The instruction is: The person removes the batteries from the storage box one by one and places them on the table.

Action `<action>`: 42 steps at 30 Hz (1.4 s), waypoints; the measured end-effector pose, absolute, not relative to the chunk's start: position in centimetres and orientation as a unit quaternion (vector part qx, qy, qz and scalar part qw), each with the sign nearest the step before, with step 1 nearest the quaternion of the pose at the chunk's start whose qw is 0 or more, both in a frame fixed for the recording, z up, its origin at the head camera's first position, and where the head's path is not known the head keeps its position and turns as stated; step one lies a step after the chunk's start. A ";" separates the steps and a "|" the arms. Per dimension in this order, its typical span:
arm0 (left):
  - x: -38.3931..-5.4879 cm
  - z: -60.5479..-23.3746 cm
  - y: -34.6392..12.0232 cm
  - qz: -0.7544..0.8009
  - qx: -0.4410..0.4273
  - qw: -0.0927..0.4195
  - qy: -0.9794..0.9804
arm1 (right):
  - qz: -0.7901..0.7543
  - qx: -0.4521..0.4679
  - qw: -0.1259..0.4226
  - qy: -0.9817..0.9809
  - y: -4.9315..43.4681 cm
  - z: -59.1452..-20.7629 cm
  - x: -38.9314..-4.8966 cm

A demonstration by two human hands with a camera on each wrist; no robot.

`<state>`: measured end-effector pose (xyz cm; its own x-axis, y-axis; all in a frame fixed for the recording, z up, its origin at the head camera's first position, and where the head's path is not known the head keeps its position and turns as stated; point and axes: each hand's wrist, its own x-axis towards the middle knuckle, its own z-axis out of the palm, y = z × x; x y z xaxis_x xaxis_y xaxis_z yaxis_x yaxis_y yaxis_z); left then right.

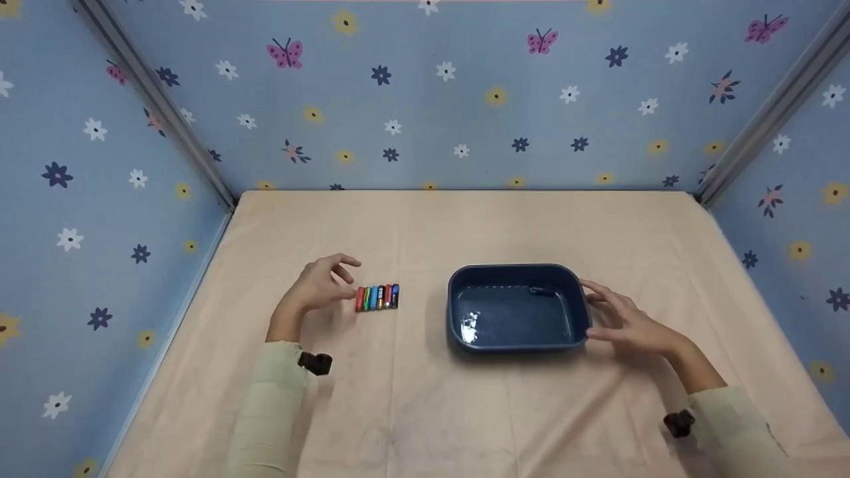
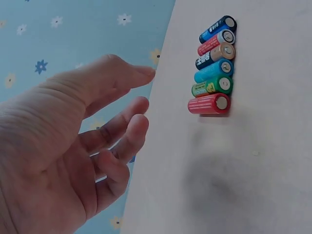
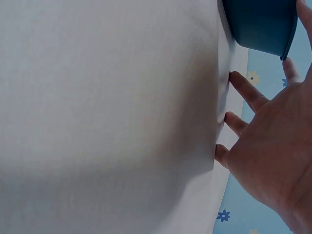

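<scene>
Several AA-type batteries (image 1: 378,297) lie side by side in a row on the cloth, left of a dark blue rectangular bin (image 1: 514,318). My left hand (image 1: 320,284) hovers at the row's left end, fingers loosely bent and holding nothing. In the left wrist view, the red battery (image 2: 207,104) is the one nearest that hand, with a green battery (image 2: 212,86) beside it. At the bin's right side, my right hand (image 1: 634,327) has thumb and forefinger spread along the rim. A small dark elongated shape (image 1: 542,291) shows inside the bin at the back right.
A pale peach cloth (image 1: 451,411) with a few creases covers the table. Blue panels (image 1: 438,106) printed with flowers and butterflies stand behind it and on both sides, with grey posts (image 1: 159,99) at the back corners.
</scene>
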<state>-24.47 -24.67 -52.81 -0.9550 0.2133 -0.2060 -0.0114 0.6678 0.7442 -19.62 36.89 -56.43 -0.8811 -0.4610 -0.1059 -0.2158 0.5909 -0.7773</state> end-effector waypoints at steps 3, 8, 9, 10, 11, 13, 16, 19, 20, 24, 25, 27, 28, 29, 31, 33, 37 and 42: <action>-24.6 -52.5 -24.2 0.398 0.070 0.132 0.905 | -0.421 -0.204 0.145 0.872 36.9 -56.6 -19.6; -24.8 -52.6 -23.1 0.399 0.063 0.103 0.909 | -0.420 -0.201 0.143 0.873 36.8 -56.6 -19.6; -24.8 -52.6 -22.8 0.402 0.057 0.094 0.909 | -0.419 -0.199 0.143 0.874 36.8 -56.5 -19.6; -24.8 -52.7 -22.4 0.405 0.051 0.083 0.909 | -0.418 -0.197 0.143 0.875 36.8 -56.5 -19.6; -24.8 -52.8 -22.0 0.407 0.045 0.072 0.910 | -0.417 -0.196 0.144 0.876 36.8 -56.5 -19.6; -24.8 -52.9 -21.1 0.408 0.033 0.051 0.911 | -0.414 -0.195 0.142 0.878 36.8 -56.5 -19.6; -24.9 -52.9 -19.6 0.399 0.027 0.025 0.916 | -0.410 -0.192 0.141 0.880 36.8 -56.5 -19.6; -24.9 -52.7 -18.3 0.387 0.035 0.014 0.921 | -0.408 -0.193 0.139 0.881 36.8 -56.6 -19.5; -24.9 -52.7 -17.9 0.385 0.038 0.014 0.922 | -0.410 -0.196 0.137 0.880 36.8 -56.6 -19.5; -24.7 -52.5 -16.6 0.381 0.050 0.021 0.923 | -0.412 -0.198 0.139 0.878 36.8 -56.5 -19.5; -24.7 -52.5 -16.2 0.379 0.053 0.022 0.924 | -0.412 -0.198 0.139 0.878 36.8 -56.5 -19.6; -24.8 -52.6 -15.5 0.373 0.064 0.026 0.925 | -0.412 -0.196 0.138 0.879 36.9 -56.4 -19.6; -24.8 -52.6 -15.2 0.370 0.069 0.028 0.926 | -0.411 -0.196 0.138 0.879 36.9 -56.4 -19.6; -24.9 -52.6 -14.8 0.367 0.074 0.030 0.927 | -0.413 -0.196 0.138 0.879 36.9 -56.4 -19.6; -25.0 -52.5 -14.1 0.362 0.084 0.034 0.928 | -0.413 -0.195 0.138 0.879 37.0 -56.4 -19.6; -25.1 -52.4 -13.4 0.359 0.092 0.037 0.928 | -0.416 -0.201 0.136 0.876 36.9 -56.5 -19.6; -25.1 -52.2 -12.4 0.360 0.101 0.039 0.927 | -0.421 -0.216 0.129 0.871 36.8 -56.7 -19.6; -24.9 -51.8 -11.4 0.375 0.115 0.043 0.919 | -0.414 -0.198 0.135 0.878 36.8 -56.6 -19.7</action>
<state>-24.95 -11.42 -51.75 -0.9696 0.2444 0.0071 0.1795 0.6918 0.6994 -19.65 36.82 -56.61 -0.8848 -0.4602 -0.0731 -0.2365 0.5786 -0.7806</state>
